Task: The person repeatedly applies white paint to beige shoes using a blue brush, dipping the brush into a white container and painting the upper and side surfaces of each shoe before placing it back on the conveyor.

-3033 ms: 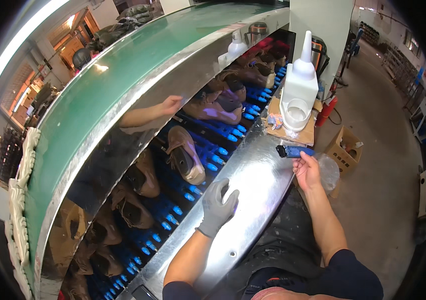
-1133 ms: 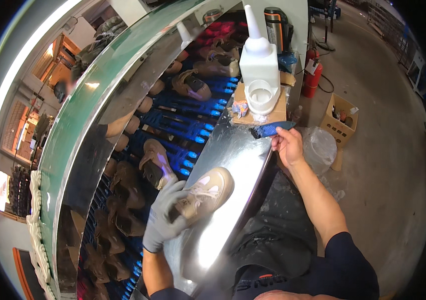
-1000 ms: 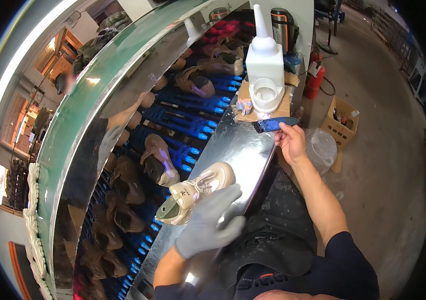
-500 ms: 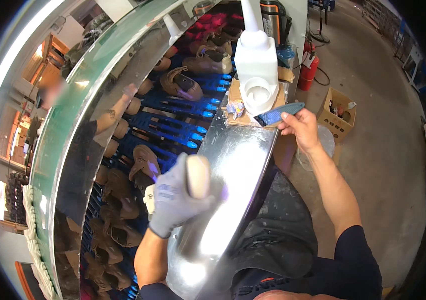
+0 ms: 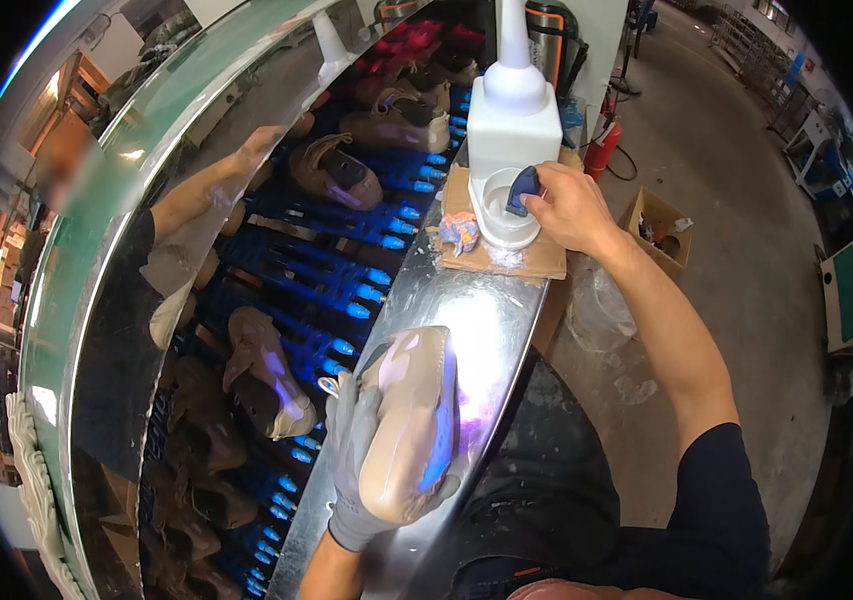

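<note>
My left hand, in a grey glove, is closed around a beige shoe upper over the metal ledge. The shoe lies tilted with its sole side toward the right, and purple-blue light falls along that edge. My bare right hand pinches a dark blue brush. Its lower end is at the round cup of a white glue dispenser, with whitish liquid inside; the bristles are hidden.
Several brown shoes rest on dark rods with blue tips at left, behind a clear curved shield. Cardboard and crumpled paper lie by the dispenser. A red extinguisher and a carton stand at right.
My right hand has moved the brush from beside the dispenser to its cup. My left hand has come nearer and turned the shoe, which shows more fully now.
</note>
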A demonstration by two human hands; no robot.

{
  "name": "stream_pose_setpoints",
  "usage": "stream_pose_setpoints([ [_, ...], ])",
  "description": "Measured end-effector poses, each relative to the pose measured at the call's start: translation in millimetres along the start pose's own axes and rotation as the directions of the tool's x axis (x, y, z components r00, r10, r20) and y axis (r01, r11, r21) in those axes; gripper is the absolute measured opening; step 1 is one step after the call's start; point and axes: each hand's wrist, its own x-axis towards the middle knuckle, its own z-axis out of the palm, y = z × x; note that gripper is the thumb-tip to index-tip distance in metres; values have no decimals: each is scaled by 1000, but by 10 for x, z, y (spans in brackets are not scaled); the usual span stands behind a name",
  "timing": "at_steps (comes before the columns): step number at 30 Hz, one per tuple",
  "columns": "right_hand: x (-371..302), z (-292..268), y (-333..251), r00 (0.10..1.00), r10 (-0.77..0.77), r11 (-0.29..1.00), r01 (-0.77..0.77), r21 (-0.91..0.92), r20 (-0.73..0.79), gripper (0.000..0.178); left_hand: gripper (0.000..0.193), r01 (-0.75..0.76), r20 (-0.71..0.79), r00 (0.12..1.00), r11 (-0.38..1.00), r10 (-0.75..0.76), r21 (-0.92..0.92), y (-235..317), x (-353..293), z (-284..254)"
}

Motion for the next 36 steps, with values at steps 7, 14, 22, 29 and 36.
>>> stream_pose_setpoints([
  [7, 80, 61, 143, 970, 218, 952, -236, 196, 110, 19, 81, 17, 27, 999, 999, -18, 30, -148, -376, 323],
  [14, -60, 44, 308, 819, 532, 433, -481, 762, 215, 19, 57, 8, 12, 1000, 1000, -8, -29, -233, -563, 304],
  [22, -507, 68, 689, 847, 361, -71, -391, 917, 389, 17, 38, 405, 110, 912, 824, -395, -396, -553, -1134, 547],
  [29, -1453, 504, -117, 793, 293, -252, -476, 843, 535, 14, 57, 525, 260, 766, 338, -588, -781, -364, -819, 516],
  [36, -1931, 660, -839, 904, 337, 126, -319, 939, 262, 11, 58, 456, 153, 889, 814, -431, -360, -447, -840, 441],
])
